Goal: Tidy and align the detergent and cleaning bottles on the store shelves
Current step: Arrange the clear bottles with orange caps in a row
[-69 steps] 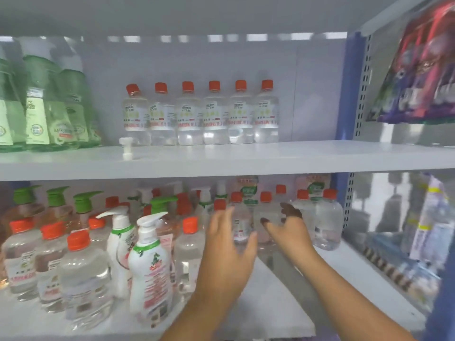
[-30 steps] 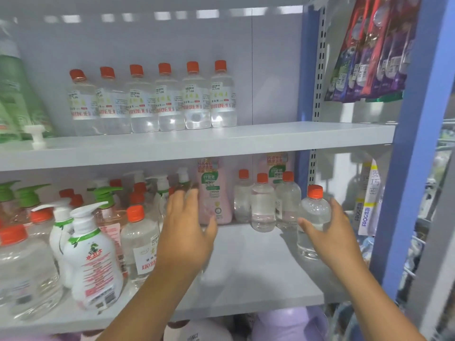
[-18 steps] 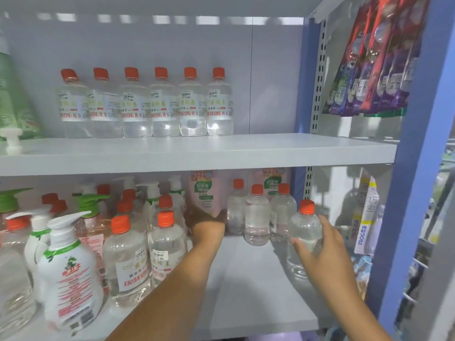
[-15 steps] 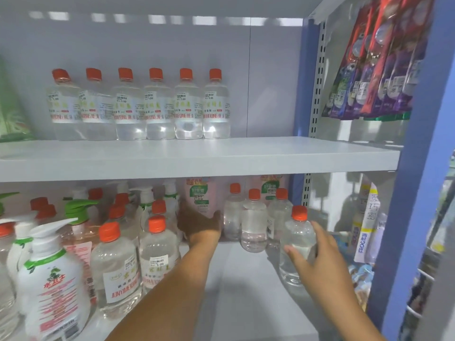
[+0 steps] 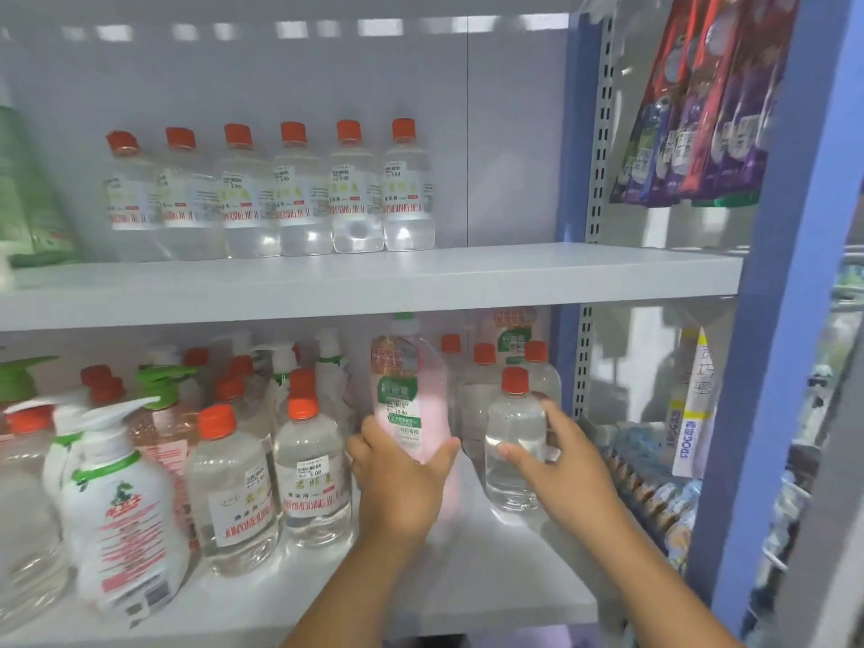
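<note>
Left hand (image 5: 397, 488) wrapped around the lower half of a pink bottle (image 5: 409, 395), fingers curled behind it and thumb across the front, gripping it firmly. Bottle upright with a slight lean, green and white label facing out, base hidden behind the hand, so no telling whether it rests on the lower shelf (image 5: 491, 582) or hangs just above it. Right hand (image 5: 561, 465) closed on a clear bottle with an orange cap (image 5: 515, 441), fingertips across its front and thumb behind, that bottle standing upright on the lower shelf just right of the pink one. Behind both, three more clear orange-capped bottles (image 5: 481, 395) bunched at the back right corner, another pink bottle (image 5: 512, 334) partly hidden behind them. To the left of the left hand, two clear orange-capped bottles with red lettering (image 5: 308, 479) at the front, then a crowd of white pump bottles (image 5: 121, 507) and green-pump bottles (image 5: 163, 413), packed close and unevenly. Up on the upper shelf (image 5: 421, 278), six clear bottles with orange caps (image 5: 299, 194) in one neat row against the back wall, touching side by side. Far left up there, a green bottle (image 5: 23, 198), blurred. Off to the right beyond the blue post (image 5: 785, 320), hanging purple and red packets (image 5: 710, 109).
</note>
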### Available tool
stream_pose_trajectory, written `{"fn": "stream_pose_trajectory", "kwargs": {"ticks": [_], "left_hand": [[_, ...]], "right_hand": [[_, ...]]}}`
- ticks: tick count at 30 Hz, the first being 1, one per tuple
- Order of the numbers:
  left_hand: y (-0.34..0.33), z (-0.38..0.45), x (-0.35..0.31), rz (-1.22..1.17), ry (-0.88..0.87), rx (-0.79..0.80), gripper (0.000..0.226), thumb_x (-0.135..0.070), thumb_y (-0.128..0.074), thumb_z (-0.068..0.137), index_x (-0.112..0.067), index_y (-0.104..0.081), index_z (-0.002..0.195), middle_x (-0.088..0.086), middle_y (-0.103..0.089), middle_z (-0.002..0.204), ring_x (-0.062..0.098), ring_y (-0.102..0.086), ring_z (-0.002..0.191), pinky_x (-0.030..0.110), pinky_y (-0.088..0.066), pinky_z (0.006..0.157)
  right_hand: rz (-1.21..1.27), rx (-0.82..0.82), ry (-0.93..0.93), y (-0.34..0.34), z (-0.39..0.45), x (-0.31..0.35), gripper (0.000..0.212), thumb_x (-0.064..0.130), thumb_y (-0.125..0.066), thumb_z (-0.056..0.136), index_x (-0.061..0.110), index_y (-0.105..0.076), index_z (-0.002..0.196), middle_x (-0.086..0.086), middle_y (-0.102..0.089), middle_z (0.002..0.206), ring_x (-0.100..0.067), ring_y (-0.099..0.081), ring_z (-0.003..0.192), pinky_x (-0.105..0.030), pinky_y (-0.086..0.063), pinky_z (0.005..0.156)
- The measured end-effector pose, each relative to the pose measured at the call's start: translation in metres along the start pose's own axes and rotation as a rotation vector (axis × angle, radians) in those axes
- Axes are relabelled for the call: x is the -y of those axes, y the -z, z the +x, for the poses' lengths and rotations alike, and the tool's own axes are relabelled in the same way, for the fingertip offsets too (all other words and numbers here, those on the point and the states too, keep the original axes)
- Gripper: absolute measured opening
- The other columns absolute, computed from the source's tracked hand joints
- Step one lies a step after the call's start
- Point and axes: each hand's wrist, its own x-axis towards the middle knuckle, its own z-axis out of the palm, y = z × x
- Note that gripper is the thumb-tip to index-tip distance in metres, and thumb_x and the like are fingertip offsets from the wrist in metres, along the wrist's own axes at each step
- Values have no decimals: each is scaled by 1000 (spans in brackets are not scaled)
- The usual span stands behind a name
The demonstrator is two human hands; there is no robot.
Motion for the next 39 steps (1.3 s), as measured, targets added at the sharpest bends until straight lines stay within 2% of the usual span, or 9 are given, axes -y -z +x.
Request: {"fn": "stream_pose_trajectory", "kwargs": {"ticks": [5, 10, 15, 17, 21, 29, 34, 36, 39], "left_hand": [[31, -60, 9, -170, -103, -118, 107, -43, -98, 51, -12, -43, 137, -2, -35, 115, 18, -41, 105, 34, -37, 89], [40, -66, 14, -352, -48, -184, 107, -16, -105, 39, -17, -44, 127, -4, -51, 112, 18, -55, 96, 33, -44, 87], [45, -57, 17, -404, -89, -110, 114, -46, -92, 33, -17, -47, 134, -5, -61, 114, 18, -62, 101, 37, -51, 87], [46, -55, 16, -410, -127, -66, 125, -57, -82, 32, -9, -46, 142, 6, -60, 121, 30, -60, 110, 48, -51, 96], [51, -50, 21, -330, -230, 24, 140, -62, -77, 30, -2, -38, 150, 16, -56, 132, 38, -55, 121, 56, -46, 102], [39, -48, 17, -235, -252, 25, 142, -71, -75, 34, -1, -35, 151, 20, -51, 141, 41, -50, 129, 58, -43, 107], [29, -42, 16, -219, -212, 52, 140, -62, -89, 36, -2, -36, 151, 20, -52, 139, 40, -48, 129, 55, -41, 108], [29, -39, 18, -232, -227, 55, 140, -70, -75, 33, -2, -38, 150, 19, -54, 137, 40, -50, 127, 56, -42, 107], [31, -35, 26, -304, -245, 77, 135, -67, -78, 36, -7, -39, 150, 11, -57, 133, 35, -55, 121, 56, -46, 104]], "right_hand": [[-146, 46, -3, -38, 22, 12, 92, 70, -76, 74, 51, -32, 153, 8, -45, 126, -9, -59, 106, -21, -46, 84], [-119, 192, 15, -74, 42, 27, 85, 59, -75, 84, 43, -33, 156, 0, -56, 130, -12, -60, 105, -20, -52, 81], [-99, -397, -31, -29, 57, -3, 34, 40, -80, 85, 19, -70, 109, -6, -62, 105, -20, -65, 88, -23, -47, 72], [-109, -360, -157, -12, 61, -14, 32, 35, -85, 81, 8, -69, 92, -9, -67, 86, -24, -69, 76, -24, -51, 63], [3, -201, -142, -18, 64, -19, 23, 12, -83, 80, 25, -65, 85, 11, -68, 59, 4, -65, 53, -8, -39, 40], [56, 95, -151, -31, 71, -15, 12, 47, -76, 88, 43, -66, 94, 21, -74, 82, 2, -70, 80, -9, -46, 58], [47, -325, -169, -18, 107, -16, 28, 36, -71, 96, 11, -61, 88, -4, -61, 80, -17, -61, 64, -5, -38, 48], [60, -212, -202, -18, 122, -15, 37, 35, -79, 89, 10, -63, 111, -5, -66, 101, -18, -68, 86, -17, -56, 75], [86, -61, -215, -25, 142, -16, 49, 33, -82, 85, 16, -57, 123, -4, -68, 121, -25, -67, 112, -39, -55, 100]]}}
